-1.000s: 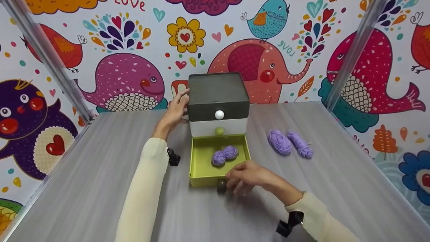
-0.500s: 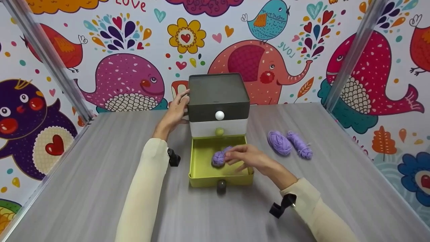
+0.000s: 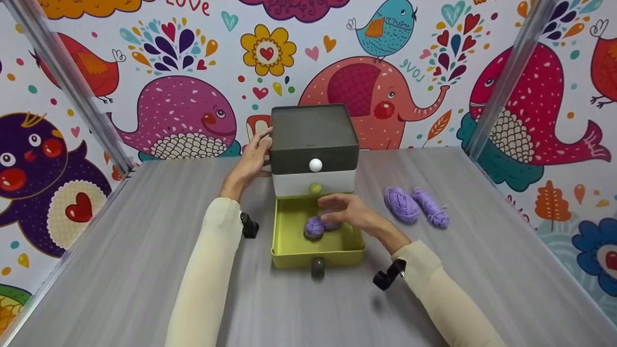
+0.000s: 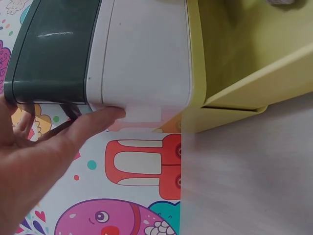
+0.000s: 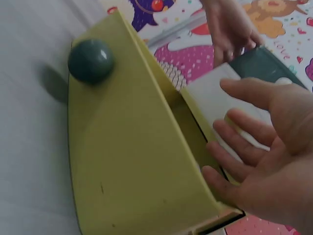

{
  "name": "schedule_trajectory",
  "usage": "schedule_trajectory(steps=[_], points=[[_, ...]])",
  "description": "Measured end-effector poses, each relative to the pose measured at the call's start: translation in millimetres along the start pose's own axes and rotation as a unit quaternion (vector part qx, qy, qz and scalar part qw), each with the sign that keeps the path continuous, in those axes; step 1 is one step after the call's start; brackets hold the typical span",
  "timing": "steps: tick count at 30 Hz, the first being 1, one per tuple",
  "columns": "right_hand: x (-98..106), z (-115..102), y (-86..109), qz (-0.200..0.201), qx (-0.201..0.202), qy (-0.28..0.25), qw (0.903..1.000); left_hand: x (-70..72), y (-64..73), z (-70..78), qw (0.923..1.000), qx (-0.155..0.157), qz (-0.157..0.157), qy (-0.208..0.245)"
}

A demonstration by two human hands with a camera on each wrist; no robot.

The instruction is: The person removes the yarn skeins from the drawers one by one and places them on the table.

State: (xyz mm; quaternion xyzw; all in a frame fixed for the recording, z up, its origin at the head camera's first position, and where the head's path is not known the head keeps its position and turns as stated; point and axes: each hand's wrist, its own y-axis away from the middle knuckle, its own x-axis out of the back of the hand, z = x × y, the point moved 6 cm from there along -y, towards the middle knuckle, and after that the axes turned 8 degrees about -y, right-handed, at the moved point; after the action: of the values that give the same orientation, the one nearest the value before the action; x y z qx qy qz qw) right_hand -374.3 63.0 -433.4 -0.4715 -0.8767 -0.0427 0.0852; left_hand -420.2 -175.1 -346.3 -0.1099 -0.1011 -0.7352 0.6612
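A small three-tier drawer box (image 3: 313, 126) with dark, white and yellow-green tiers stands in the middle of the table. My left hand (image 3: 248, 164) rests against its left side; in the left wrist view the thumb (image 4: 100, 120) lies along the white tier. The bottom yellow-green drawer (image 3: 289, 246) is pulled out. Inside it sit two purple yarn balls, the left ball (image 3: 314, 227) in plain sight and the right one (image 3: 330, 220) partly covered by my right hand (image 3: 356, 214). That hand hovers above the drawer with its fingers spread and nothing held.
On the table right of the box lie a purple yarn skein (image 3: 402, 205) and a longer purple yarn bundle (image 3: 431, 208). The drawer's dark knob (image 3: 317, 267) juts forward. Patterned walls and metal posts (image 3: 501, 82) enclose the table.
My right hand has moved from beside the drawer's knob, up over its front edge, to above the yarn balls and toward the box. The left hand has stayed on the box's side.
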Motion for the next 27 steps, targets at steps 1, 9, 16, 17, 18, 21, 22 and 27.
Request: schedule_trajectory(steps=[1,9,16,17,18,21,22,27], points=[[-0.2,0.5,-1.7,-0.007,0.002,0.001,1.0000,0.1,0.0,-0.2,1.0000,0.000,0.001,0.001],[-3.7,-0.5,-15.1,-0.038,0.028,0.045,0.9978,-0.6,-0.6,-1.1,1.0000,0.001,-0.003,0.002],[-8.8,-1.6,-19.0,-0.051,0.017,0.129,0.9902,-0.2,-0.7,-1.6,1.0000,0.007,0.001,0.000],[-9.8,-1.6,-19.4,-0.055,0.014,0.141,0.9883,0.1,-1.1,-1.8,1.0000,0.007,0.001,-0.001],[-10.6,-1.7,-19.5,-0.060,0.011,0.156,0.9859,0.2,-1.3,-2.0,1.0000,0.007,0.003,-0.001],[-13.1,-1.5,-20.7,-0.072,0.007,0.200,0.9772,0.3,-1.6,-2.5,1.0000,0.008,0.004,-0.003],[-14.0,-1.2,-21.3,-0.074,0.006,0.215,0.9738,0.3,-1.6,-2.4,0.9999,0.009,0.004,-0.002],[-17.9,0.8,-23.2,-0.072,0.002,0.281,0.9569,-0.1,-1.0,-1.6,1.0000,0.006,0.000,0.004]])
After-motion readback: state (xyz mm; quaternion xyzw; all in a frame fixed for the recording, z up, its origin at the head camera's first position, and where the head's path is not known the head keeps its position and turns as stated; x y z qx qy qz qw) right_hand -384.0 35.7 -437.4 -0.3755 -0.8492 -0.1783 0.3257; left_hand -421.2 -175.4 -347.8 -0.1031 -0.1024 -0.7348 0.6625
